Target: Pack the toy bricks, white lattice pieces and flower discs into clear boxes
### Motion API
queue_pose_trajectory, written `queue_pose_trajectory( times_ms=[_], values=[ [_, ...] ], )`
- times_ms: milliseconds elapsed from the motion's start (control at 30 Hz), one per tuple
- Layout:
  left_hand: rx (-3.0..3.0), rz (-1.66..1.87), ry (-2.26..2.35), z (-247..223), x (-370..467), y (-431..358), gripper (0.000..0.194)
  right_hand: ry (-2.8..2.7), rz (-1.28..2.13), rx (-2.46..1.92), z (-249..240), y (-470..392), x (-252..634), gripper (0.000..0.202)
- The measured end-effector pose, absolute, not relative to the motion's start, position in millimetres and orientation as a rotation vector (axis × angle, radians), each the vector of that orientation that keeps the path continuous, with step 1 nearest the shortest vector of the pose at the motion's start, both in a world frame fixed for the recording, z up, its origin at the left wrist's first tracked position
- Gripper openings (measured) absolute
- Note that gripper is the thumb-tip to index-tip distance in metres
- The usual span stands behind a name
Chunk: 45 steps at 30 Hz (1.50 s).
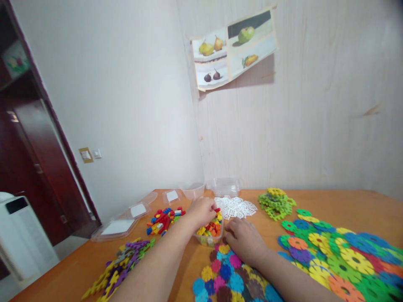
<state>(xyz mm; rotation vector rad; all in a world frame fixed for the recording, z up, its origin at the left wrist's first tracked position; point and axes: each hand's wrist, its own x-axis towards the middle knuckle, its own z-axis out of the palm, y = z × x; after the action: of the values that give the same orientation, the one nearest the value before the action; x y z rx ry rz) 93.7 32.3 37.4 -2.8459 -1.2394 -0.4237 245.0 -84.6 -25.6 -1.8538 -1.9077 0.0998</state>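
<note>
My left hand (203, 209) reaches over a clear plastic container (209, 240) of small toy bricks (212, 230), mostly red, orange and yellow. Its fingers are closed in a pinch, with a red brick (217, 209) at the tips. Just right of the container lies my right hand (244, 239), palm down with fingers loosely bent and nothing visible in them. Whether those fingertips touch the container wall, I cannot tell. Small notched discs (226, 272) in several colours spread under and in front of the right hand. Left of the container is a loose pile of bricks (165, 220).
White plastic pieces (236, 206) lie behind the container, near empty clear boxes (225, 186) and a tub (193, 191). Flat lids (118, 226) are at the left. Green pieces (277, 203) and large discs (333, 251) fill the right; purple-yellow pieces (126, 262) lie front left.
</note>
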Motion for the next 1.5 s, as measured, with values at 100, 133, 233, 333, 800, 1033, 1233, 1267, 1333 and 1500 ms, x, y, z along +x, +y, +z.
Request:
queue_pose_trajectory(
  times_ms=[100,133,233,333,800,1033,1233,1267,1333,1500],
  values=[
    [-2.716,-0.507,-1.187,45.1,90.3,33.8,0.021,-1.91,0.105,-1.858,-25.3,-84.5,245.1,0.022],
    [-2.683,-0.521,-1.176,46.5,89.2,34.7,0.022,-1.91,0.109,-1.855,-25.3,-84.5,245.2,0.022],
    [-2.645,-0.524,-1.201,47.0,86.1,37.3,0.028,-1.903,0.113,-1.845,-25.9,-84.3,245.6,0.021],
    [-2.655,-0.474,-1.266,45.0,83.5,37.0,0.03,-1.902,0.111,-1.846,-26.6,-83.4,245.8,0.02],
    [-2.909,-0.698,-1.436,34.4,59.4,50.8,0.029,-1.896,0.097,-1.862,-25.4,-84.7,245.2,0.022],
    [-2.702,-0.948,-1.69,35.8,-10.5,79.1,0.022,-1.918,0.144,-1.858,-22.3,-85.7,246.3,0.022],
    [-2.613,-0.516,-1.926,25.3,-31.7,65.1,0.008,-1.919,0.135,-1.846,-22.2,-85.8,246.7,0.022],
    [-2.611,-0.5,-1.924,24.3,-31.8,62.2,0.006,-1.918,0.138,-1.836,-22.2,-85.9,246.7,0.022],
    [-2.606,-0.471,-1.916,23.2,-31.3,57.6,0.004,-1.919,0.141,-1.824,-22.3,-85.8,246.6,0.022],
    [-2.612,-0.394,-1.888,27.0,-32.6,53.7,0.013,-1.916,0.115,-1.826,-25.0,-84.4,246.8,0.022]
  ],
)
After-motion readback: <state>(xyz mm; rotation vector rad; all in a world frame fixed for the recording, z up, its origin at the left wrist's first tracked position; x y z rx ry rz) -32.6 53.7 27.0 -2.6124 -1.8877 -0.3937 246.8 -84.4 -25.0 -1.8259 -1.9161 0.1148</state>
